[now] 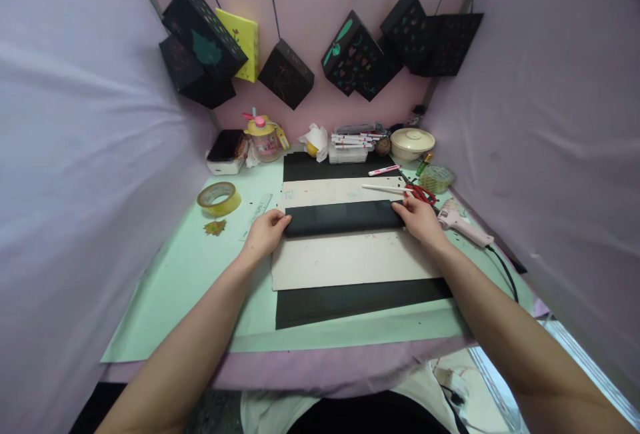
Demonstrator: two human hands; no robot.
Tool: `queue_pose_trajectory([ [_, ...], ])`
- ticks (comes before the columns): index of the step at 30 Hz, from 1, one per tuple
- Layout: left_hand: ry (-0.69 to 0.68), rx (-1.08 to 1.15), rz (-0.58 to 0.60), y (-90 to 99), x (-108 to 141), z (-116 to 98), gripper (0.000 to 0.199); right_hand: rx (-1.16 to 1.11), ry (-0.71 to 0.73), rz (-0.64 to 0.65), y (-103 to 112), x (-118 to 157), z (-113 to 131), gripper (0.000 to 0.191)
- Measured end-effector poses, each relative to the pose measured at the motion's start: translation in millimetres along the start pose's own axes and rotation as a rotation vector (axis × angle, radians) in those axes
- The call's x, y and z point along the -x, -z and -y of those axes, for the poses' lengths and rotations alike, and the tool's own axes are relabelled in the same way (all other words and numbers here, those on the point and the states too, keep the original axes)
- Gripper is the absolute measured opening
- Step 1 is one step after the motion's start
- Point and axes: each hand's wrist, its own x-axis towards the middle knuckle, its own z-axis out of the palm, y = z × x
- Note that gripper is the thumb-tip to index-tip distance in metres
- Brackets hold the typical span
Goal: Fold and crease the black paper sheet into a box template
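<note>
A long strip of folded black paper (345, 218) lies across the middle of a white board (345, 261). My left hand (267, 231) pinches its left end between thumb and fingers. At the opposite end, my right hand (417, 217) grips the strip's upper right corner. Under the white board, a larger sheet of black paper (350, 302) shows along the front and the back. Just beyond my right hand are red-handled scissors (421, 193) and a thin white stick-like tool (385, 188).
Left of the board are a roll of yellow tape (219, 199), a dry leaf (215, 227) and a clear ruler (257, 214). A pink glue gun (465, 224) with a black cord lies at right. Behind stand a jar (265, 141), a box of markers (350, 149) and a lidded bowl (413, 144). Black boxes (287, 74) hang above.
</note>
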Motion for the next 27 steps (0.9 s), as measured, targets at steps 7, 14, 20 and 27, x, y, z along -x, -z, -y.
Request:
queue_pose_trajectory([
  [7, 0.039, -0.056, 0.056, 7.7, 13, -3, 0.025, 0.01, -0.048, 0.097, 10, 15, -7, 0.041],
  [14, 0.014, -0.327, 0.065, 1.4, 12, -6, 0.024, 0.18, 0.0, 0.082, 4, 14, -4, 0.036],
  [20, -0.016, -0.488, 0.083, -1.1, 13, -6, 0.021, 0.298, 0.018, 0.076, 0, 15, -2, 0.032],
  [27, -0.032, -0.521, 0.085, -2.9, 11, -5, 0.022, 0.352, 0.026, 0.072, 0, 17, 0, 0.027],
])
